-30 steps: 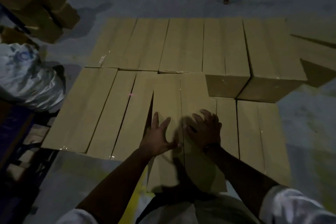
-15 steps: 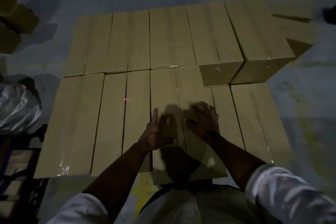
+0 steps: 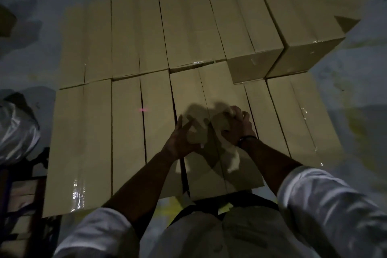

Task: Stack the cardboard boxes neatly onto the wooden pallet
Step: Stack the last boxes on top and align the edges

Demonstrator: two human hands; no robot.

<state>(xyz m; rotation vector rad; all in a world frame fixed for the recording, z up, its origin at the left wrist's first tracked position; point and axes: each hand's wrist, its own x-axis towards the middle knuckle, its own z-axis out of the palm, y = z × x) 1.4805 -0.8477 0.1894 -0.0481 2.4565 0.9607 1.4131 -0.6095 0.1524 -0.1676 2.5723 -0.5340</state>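
The cardboard box (image 3: 217,98) under your hands sits in the middle of the near row, its long axis running from you toward the far side and its far end skewed slightly left. Its top is plain tan with a taped centre seam. Your left hand (image 3: 181,139) lies on it with fingers straight and spread. Your right hand (image 3: 236,126) rests just beside with fingers curled, knuckles up, and nothing visible in it. Neighbouring boxes (image 3: 127,132) lie parallel on both sides, with a second row (image 3: 125,35) beyond. At far right two boxes (image 3: 254,33) sit one layer higher. A pink light spot (image 3: 143,109) marks a seam to the left, and crumpled plastic (image 3: 16,132) lies at the far left edge.
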